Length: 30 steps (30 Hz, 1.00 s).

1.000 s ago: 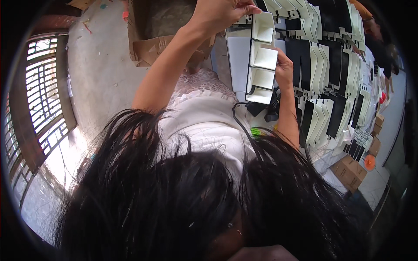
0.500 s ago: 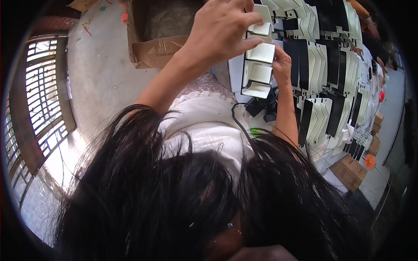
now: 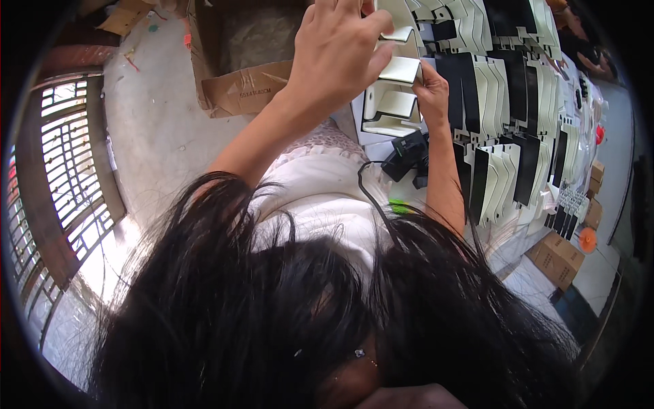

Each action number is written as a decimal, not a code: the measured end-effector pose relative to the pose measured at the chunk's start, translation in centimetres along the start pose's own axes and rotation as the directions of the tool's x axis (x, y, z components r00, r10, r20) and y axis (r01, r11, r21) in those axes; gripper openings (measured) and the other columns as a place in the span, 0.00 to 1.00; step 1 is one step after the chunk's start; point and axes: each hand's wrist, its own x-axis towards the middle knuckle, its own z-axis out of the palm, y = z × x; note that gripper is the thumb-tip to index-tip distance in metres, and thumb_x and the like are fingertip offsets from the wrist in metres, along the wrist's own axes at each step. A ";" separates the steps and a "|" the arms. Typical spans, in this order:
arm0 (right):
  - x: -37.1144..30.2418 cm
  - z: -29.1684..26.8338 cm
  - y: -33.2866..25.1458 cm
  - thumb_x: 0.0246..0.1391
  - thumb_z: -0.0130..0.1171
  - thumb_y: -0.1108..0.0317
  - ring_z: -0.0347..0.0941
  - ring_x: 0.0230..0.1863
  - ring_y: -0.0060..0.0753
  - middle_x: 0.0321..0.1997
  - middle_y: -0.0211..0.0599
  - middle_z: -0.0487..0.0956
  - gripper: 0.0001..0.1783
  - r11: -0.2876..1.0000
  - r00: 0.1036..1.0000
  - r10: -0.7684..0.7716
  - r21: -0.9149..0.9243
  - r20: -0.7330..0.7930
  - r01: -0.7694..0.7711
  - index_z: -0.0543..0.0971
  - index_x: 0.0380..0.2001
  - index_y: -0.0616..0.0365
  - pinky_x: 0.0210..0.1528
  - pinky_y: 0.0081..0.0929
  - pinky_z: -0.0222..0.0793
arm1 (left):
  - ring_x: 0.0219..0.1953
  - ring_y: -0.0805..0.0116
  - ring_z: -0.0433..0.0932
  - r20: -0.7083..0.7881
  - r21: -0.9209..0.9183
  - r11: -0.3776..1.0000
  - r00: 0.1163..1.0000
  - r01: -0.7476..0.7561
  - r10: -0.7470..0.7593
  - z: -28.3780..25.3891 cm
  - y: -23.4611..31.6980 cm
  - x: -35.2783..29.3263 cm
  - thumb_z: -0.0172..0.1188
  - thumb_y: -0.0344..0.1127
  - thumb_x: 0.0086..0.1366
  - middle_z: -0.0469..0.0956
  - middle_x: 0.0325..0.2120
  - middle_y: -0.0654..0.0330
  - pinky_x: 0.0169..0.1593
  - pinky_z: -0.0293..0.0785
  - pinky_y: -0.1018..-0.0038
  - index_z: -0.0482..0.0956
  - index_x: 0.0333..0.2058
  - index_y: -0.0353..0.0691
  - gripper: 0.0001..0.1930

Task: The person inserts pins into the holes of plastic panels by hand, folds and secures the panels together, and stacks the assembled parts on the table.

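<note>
Between my hands is a cream-white holder (image 3: 398, 70) with several stepped compartments and thin black edges. My left hand (image 3: 337, 58) closes over its far left part, with the thumb lying across one compartment. My right hand (image 3: 434, 95) grips the right side, its fingers partly hidden behind the holder. Under the near end a white surface shows, and beside it lies a black boxy device (image 3: 405, 155) with a black cable (image 3: 363, 178).
Rows of cream curved panels (image 3: 492, 95) and black panels (image 3: 455, 92) stand on the right. An open cardboard box (image 3: 235, 95) sits at the far left of my hands. A closed carton (image 3: 555, 259) and an orange round thing (image 3: 587, 238) are at the right. Another person's arm (image 3: 594, 63) shows far right.
Both hands have shifted slightly left with the holder. The holder has turned and tilted, so its compartments show more from the side.
</note>
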 end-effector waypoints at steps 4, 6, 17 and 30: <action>0.2 -0.4 0.0 0.49 0.61 0.76 0.68 0.30 0.18 0.28 0.29 0.77 0.08 1.000 0.999 0.012 0.028 -0.053 -0.010 0.79 0.35 0.62 0.35 0.17 0.64 | 0.43 0.64 0.69 0.149 0.212 0.972 0.986 -0.100 0.069 1.2 0.4 -1.9 0.65 0.38 0.51 0.73 0.39 0.62 0.47 0.66 0.68 0.80 0.34 0.44 0.11; 0.4 -0.5 0.1 0.49 0.62 0.76 0.68 0.30 0.18 0.28 0.29 0.77 0.07 1.000 0.998 -0.007 -0.021 -0.064 0.006 0.80 0.34 0.62 0.35 0.17 0.64 | 0.44 0.61 0.66 0.177 0.196 0.979 0.984 -0.050 0.015 2.2 0.1 -2.1 0.64 0.36 0.48 0.69 0.40 0.62 0.49 0.64 0.66 0.78 0.32 0.45 0.10; 0.5 0.0 0.1 0.48 0.63 0.76 0.69 0.30 0.18 0.28 0.29 0.78 0.07 0.999 0.986 -0.033 0.036 -0.165 0.039 0.80 0.33 0.63 0.35 0.17 0.64 | 0.41 0.54 0.69 0.112 0.035 0.999 0.994 -0.014 0.010 1.4 -0.3 -0.7 0.61 0.36 0.51 0.73 0.36 0.55 0.42 0.68 0.64 0.81 0.32 0.43 0.09; 0.3 -0.3 -3.1 0.44 0.62 0.81 0.73 0.29 0.32 0.30 0.36 0.78 0.09 0.929 0.907 -0.298 -0.308 -0.299 0.203 0.78 0.32 0.65 0.34 0.21 0.67 | 0.48 0.58 0.61 0.207 0.069 0.998 0.978 -0.008 -0.006 -0.2 1.1 -5.1 0.70 0.54 0.42 0.66 0.46 0.59 0.48 0.63 0.65 0.82 0.37 0.46 0.25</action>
